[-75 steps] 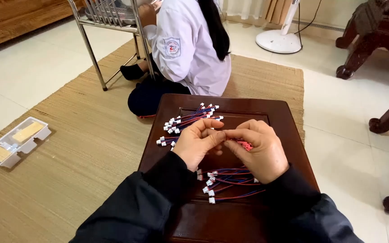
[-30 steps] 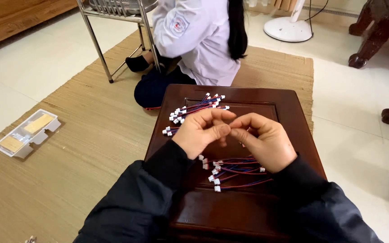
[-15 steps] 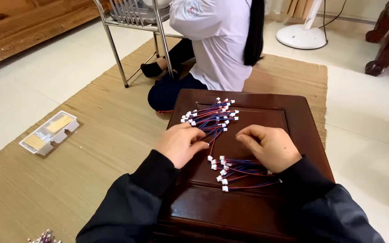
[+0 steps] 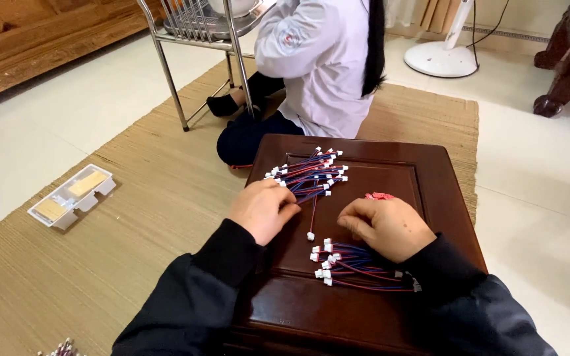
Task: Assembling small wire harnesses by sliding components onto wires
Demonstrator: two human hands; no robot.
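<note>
Left hand (image 4: 262, 209): curled on far wire bundle (image 4: 311, 175), grip unclear.
Right hand (image 4: 386, 226): curled, grip unclear, over near wire bundle (image 4: 357, 264), worktop (image 4: 430, 191) front edge.

Bright, even daylight indoors, colours clear.
Soft shadows only, e.g. under hands on dark wood table (image 4: 430, 178), which shows a dull sheen, no hard glare. Pale floor tiles (image 4: 542, 158) near-washed at right. Centre sharp; slight wide-angle bend and softness twd edges.
</note>
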